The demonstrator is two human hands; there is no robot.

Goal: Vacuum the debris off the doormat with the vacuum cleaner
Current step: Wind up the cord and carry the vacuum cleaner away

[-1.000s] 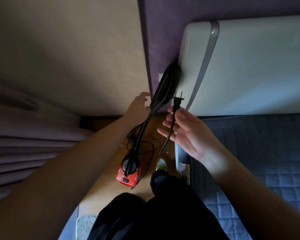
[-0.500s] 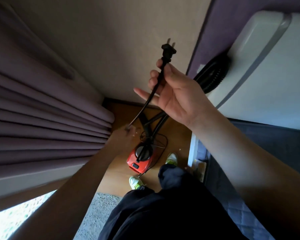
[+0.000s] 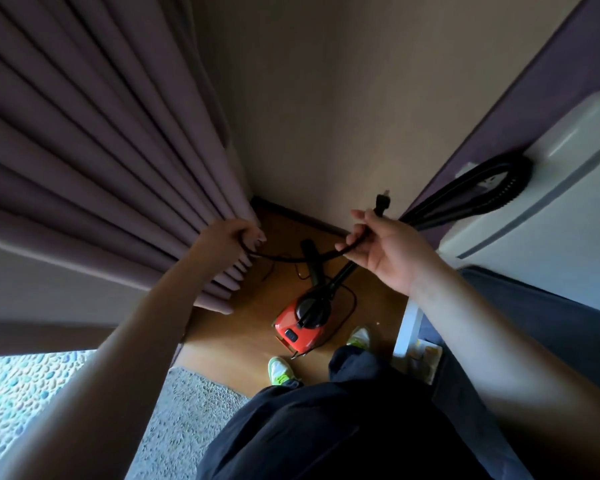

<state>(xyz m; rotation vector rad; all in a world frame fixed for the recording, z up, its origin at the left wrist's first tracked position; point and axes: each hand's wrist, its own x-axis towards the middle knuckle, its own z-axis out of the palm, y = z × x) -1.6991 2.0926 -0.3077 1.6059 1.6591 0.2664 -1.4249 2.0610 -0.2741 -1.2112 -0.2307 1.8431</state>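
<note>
A small red vacuum cleaner [image 3: 300,329] with a black top sits on the wooden floor just ahead of my feet. Its black hose [image 3: 478,199] runs up to the right and leans against a white appliance. My right hand [image 3: 385,249] grips the black power cord just below the plug [image 3: 383,201], which points upward. My left hand [image 3: 227,239] grips the same cord [image 3: 284,258] further along, in front of the curtain. The cord sags between my two hands. A grey doormat [image 3: 187,407] lies at the lower left, partly hidden by my left arm and my leg.
Mauve pleated curtains [image 3: 101,150] hang on the left over a bright window strip. A beige wall fills the middle. The white appliance [image 3: 551,202] and a dark blue quilted cover [image 3: 551,327] stand on the right. My green-white shoes [image 3: 281,370] are next to the vacuum cleaner.
My left hand rose from near the floor and took hold of the cord by the curtain. My right hand moved right and lower with the plug. My view swung left.
</note>
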